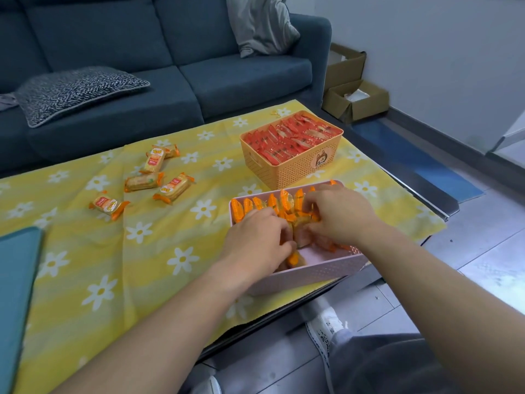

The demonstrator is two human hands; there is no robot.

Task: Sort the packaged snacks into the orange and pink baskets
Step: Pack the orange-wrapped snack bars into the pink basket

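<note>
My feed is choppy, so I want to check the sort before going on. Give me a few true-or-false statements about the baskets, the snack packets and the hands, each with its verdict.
1. The left hand and the right hand both reach into the pink rectangular plastic basket. True.
2. The orange lattice-walled plastic basket holds orange-wrapped packets. False: it is filled with red-wrapped snack packets.
3. Several orange-wrapped snack packets lie loose on the yellow flowered cloth. True.
4. The pink basket stands farther from the person than the orange one. False: it is the nearer of the two.
</note>
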